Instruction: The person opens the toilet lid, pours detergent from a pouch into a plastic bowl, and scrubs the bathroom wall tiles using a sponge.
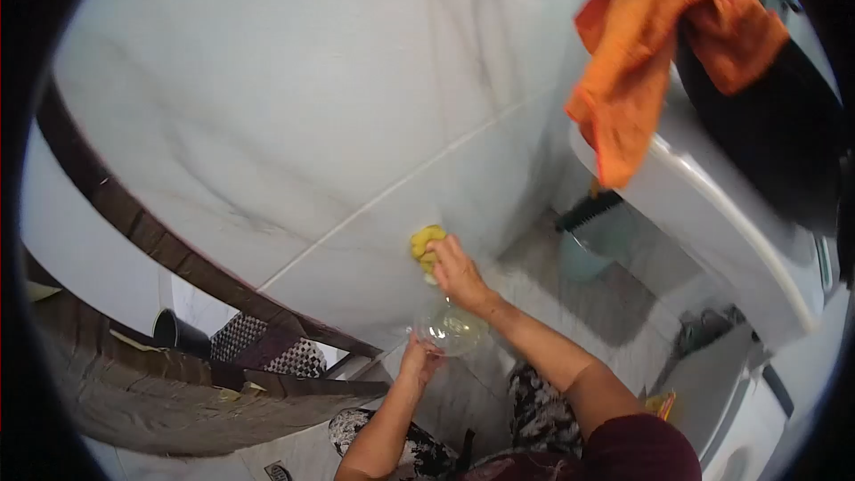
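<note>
My right hand (460,273) is closed round a crumpled yellow sponge or cloth (427,240) and presses it on the lower part of the marbled wall (294,125), below a pale tile joint. Lower and a little to the left, my left hand (422,360) grips the edge of a clear, see-through bowl (454,331). The bowl is held off the floor beneath my right forearm. What is inside it, if anything, I cannot make out.
An orange cloth (641,53) hangs over a white fixture (721,205) with a black part at upper right. Under it, a dark-bristled brush (588,211) lies by a pale bucket (597,254). Left is a dark-framed doorway (142,214) with a black container (181,336) beyond.
</note>
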Demonstrator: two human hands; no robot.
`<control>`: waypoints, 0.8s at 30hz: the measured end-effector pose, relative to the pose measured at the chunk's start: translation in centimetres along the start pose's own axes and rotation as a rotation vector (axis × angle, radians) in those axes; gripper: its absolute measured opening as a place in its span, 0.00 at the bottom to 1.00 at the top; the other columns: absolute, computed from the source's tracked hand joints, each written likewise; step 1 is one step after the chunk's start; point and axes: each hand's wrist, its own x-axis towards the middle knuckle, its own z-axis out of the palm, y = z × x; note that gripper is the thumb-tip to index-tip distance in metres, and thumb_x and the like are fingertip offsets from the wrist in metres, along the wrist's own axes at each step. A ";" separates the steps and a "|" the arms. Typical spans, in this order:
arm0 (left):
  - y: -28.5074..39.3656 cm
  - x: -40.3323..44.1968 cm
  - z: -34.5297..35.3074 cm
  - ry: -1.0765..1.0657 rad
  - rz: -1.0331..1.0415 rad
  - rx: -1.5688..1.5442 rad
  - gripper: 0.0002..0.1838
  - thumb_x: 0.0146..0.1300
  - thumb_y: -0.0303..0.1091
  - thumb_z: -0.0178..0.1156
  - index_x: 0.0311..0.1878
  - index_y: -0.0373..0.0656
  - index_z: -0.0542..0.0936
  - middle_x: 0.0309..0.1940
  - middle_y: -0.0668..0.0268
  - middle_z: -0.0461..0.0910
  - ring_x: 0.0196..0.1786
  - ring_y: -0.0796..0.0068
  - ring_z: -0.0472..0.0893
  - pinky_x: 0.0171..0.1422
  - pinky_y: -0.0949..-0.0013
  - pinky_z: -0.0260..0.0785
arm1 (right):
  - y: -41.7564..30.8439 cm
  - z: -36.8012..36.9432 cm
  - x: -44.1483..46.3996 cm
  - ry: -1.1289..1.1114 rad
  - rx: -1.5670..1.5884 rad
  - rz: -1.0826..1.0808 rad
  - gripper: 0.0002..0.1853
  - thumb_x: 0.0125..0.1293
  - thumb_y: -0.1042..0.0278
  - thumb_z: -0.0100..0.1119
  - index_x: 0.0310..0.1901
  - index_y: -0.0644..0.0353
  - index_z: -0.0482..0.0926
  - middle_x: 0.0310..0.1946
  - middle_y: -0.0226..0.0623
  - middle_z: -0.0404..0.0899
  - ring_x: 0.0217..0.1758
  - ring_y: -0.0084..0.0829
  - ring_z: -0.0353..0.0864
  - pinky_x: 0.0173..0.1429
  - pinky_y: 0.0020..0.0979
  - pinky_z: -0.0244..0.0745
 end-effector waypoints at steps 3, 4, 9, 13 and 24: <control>-0.4 -0.4 -0.9 0.019 0.028 -0.041 0.50 0.42 0.20 0.50 0.70 0.64 0.42 0.55 0.53 0.63 0.44 0.49 0.75 0.46 0.41 0.70 | 5.1 -3.7 -5.5 0.076 -0.124 0.208 0.19 0.52 0.83 0.47 0.46 0.54 0.68 0.42 0.47 0.67 0.43 0.51 0.72 0.46 0.44 0.69; -0.2 -0.6 -0.9 0.081 0.016 -0.037 0.51 0.42 0.20 0.49 0.70 0.64 0.41 0.56 0.53 0.62 0.46 0.47 0.74 0.47 0.40 0.70 | 6.8 -5.6 -7.7 0.111 -0.177 0.269 0.19 0.52 0.83 0.47 0.46 0.53 0.68 0.42 0.46 0.68 0.44 0.50 0.72 0.47 0.43 0.69; 0.3 -1.9 -1.3 0.147 -0.042 -0.035 0.49 0.40 0.19 0.49 0.69 0.62 0.48 0.52 0.57 0.66 0.45 0.52 0.75 0.44 0.47 0.73 | 11.8 -14.1 -23.2 -0.048 -0.522 0.617 0.17 0.54 0.78 0.51 0.47 0.52 0.70 0.44 0.45 0.69 0.45 0.49 0.73 0.49 0.41 0.70; 0.1 -2.0 -2.9 0.148 -0.071 -0.051 0.46 0.42 0.19 0.49 0.68 0.61 0.51 0.51 0.57 0.66 0.46 0.47 0.73 0.46 0.45 0.73 | 13.4 -17.9 -34.7 -0.070 -0.722 0.945 0.17 0.53 0.75 0.55 0.46 0.50 0.71 0.44 0.45 0.70 0.45 0.49 0.74 0.49 0.42 0.71; -2.6 -2.4 -3.9 0.201 -0.106 -0.007 0.35 0.44 0.20 0.51 0.61 0.49 0.60 0.45 0.57 0.65 0.47 0.47 0.69 0.49 0.42 0.71 | 2.5 -28.8 -39.6 -0.258 -1.244 1.200 0.41 0.46 0.64 0.68 0.63 0.49 0.59 0.57 0.47 0.63 0.61 0.44 0.62 0.62 0.39 0.61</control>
